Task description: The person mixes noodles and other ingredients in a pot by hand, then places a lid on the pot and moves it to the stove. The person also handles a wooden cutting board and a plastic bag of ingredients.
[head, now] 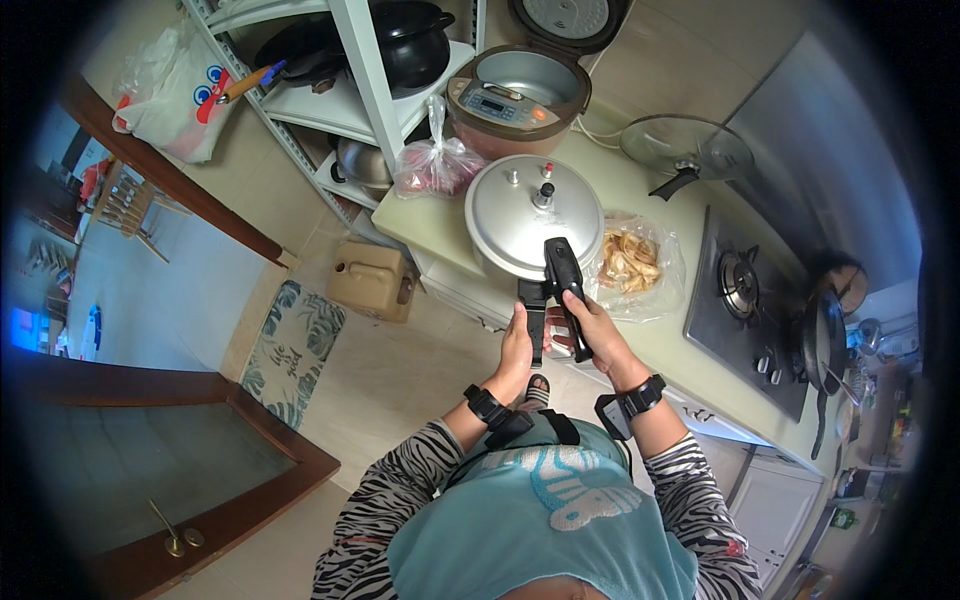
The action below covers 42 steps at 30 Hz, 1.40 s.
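A silver pressure cooker (502, 262) stands on the pale green counter with its metal lid (517, 210) on top. Its two black handles point towards me and are spread apart at an angle. My left hand (516, 352) holds the left, lower handle (534, 319), which belongs to the pot. In my right hand (596, 330) is the lid's handle (564, 266), a little to the right. Some fingers are hidden behind the handles. Right of the cooker, yellowish slices (630, 261) lie on a clear plastic bag (664, 289).
Behind the cooker are an open rice cooker (525, 105) and a knotted bag of reddish food (439, 169). A glass lid (686, 146) leans near the metal backsplash. The gas hob (739, 322) and a dark pan (823, 341) are at right. Shelves (315, 112) stand at left.
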Motion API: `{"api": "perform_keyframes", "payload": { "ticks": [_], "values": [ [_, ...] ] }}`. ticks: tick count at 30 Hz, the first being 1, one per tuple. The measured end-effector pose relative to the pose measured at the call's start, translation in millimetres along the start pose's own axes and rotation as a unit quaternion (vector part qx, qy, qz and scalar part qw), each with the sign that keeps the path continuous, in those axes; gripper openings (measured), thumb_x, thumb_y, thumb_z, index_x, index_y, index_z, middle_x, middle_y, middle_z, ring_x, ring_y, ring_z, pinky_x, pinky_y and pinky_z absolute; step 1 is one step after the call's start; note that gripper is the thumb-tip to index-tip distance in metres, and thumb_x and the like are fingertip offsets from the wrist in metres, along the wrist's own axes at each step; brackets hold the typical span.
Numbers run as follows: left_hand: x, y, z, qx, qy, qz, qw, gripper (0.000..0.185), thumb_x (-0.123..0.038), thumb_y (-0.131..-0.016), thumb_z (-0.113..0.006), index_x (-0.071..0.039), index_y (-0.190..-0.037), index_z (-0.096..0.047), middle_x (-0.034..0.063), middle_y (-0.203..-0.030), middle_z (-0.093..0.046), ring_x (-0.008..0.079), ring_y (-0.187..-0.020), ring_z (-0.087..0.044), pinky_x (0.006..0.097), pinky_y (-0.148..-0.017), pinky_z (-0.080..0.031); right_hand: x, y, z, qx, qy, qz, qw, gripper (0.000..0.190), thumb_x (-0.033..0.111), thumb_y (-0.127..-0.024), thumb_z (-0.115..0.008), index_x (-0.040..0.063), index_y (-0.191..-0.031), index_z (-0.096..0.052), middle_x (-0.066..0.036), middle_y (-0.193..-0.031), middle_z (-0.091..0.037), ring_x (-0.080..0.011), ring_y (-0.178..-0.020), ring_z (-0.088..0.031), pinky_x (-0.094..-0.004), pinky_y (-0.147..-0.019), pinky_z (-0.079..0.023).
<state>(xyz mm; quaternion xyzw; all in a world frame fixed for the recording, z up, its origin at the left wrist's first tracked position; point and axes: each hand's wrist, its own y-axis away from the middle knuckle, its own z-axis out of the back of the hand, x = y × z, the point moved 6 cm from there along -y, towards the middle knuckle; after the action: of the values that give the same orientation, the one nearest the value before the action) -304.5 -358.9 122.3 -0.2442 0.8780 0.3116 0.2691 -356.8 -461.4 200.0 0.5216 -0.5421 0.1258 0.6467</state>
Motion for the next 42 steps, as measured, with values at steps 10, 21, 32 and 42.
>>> {"api": "perform_keyframes", "payload": {
  "ticks": [10, 21, 32, 42],
  "values": [
    [12.2, -3.9, 5.2, -0.083, 0.033, -0.029, 0.996, 0.060, -0.056, -0.099, -0.023, -0.007, -0.115, -0.054, 0.0037, -0.100, -0.061, 0.0140, -0.094, -0.059, 0.0298, -0.086, -0.048, -20.8, 1.5, -53.1, -0.110, -0.288, 0.040, 0.950, 0.054, 0.051, -0.100, -0.029, 0.006, -0.093, -0.058, -0.008, -0.076, -0.062, -0.0203, -0.072, -0.059, -0.0325, -0.072, -0.049],
    [-1.4, 5.8, -0.8, -0.017, 0.028, -0.038, 0.999, 0.060, -0.056, -0.099, -0.025, -0.007, -0.119, -0.053, 0.0025, -0.107, -0.059, 0.0136, -0.103, -0.055, 0.0309, -0.094, -0.043, -37.6, -7.1, -53.7, -0.065, -0.327, -0.091, 0.938, 0.045, 0.040, -0.099, -0.030, 0.008, -0.093, -0.061, -0.008, -0.077, -0.064, -0.0239, -0.070, -0.061, -0.0366, -0.074, -0.052],
    [-4.2, 32.9, 12.4, 0.224, 0.068, 0.111, 0.966, 0.036, -0.031, -0.102, -0.040, -0.008, -0.127, -0.049, 0.0044, -0.125, -0.054, 0.0127, -0.115, -0.050, 0.0358, -0.100, -0.039, 3.8, 18.2, -35.1, -0.236, 0.296, 0.285, 0.881, 0.073, 0.031, -0.067, -0.081, -0.006, -0.116, -0.041, -0.021, -0.111, -0.047, -0.0342, -0.110, -0.043, -0.0400, -0.097, -0.034],
    [-14.6, 44.6, 6.5, 0.200, -0.003, 0.113, 0.973, 0.025, -0.012, -0.094, -0.054, -0.003, -0.117, -0.054, 0.0059, -0.106, -0.060, 0.0161, -0.096, -0.057, 0.0320, -0.085, -0.047, 24.8, 14.3, -16.3, -0.149, 0.331, 0.219, 0.906, 0.066, 0.023, -0.064, -0.075, -0.007, -0.115, -0.046, -0.023, -0.089, -0.062, -0.0358, -0.085, -0.062, -0.0399, -0.077, -0.049]
  ]
}}
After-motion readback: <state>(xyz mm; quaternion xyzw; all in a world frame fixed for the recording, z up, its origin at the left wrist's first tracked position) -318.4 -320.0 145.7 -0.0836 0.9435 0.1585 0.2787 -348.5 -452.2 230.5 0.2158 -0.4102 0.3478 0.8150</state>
